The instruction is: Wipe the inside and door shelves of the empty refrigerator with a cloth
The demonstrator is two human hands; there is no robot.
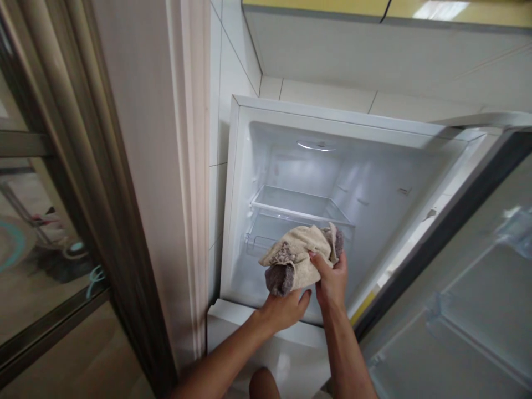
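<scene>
A folded, bunched cloth [305, 249], beige with grey-brown fluffy parts, is held up in front of the open refrigerator [245, 266]. My right hand [332, 277] grips its right side, the thumb pressed on top and the fingers behind it. From below, my left hand [285, 310] holds the cloth's lower left part; most of its fingers are hidden behind the cloth, while the thumb shows. Beyond the cloth, glass shelves [293, 202] sit inside the white compartment.
The refrigerator door [469, 277] stands open on the right. A white lower drawer front [286, 349] is below my hands. On the left are a pale door frame [153, 166] and a brown-framed glass door [108, 199]. A yellow-edged cabinet [332, 39] hangs above.
</scene>
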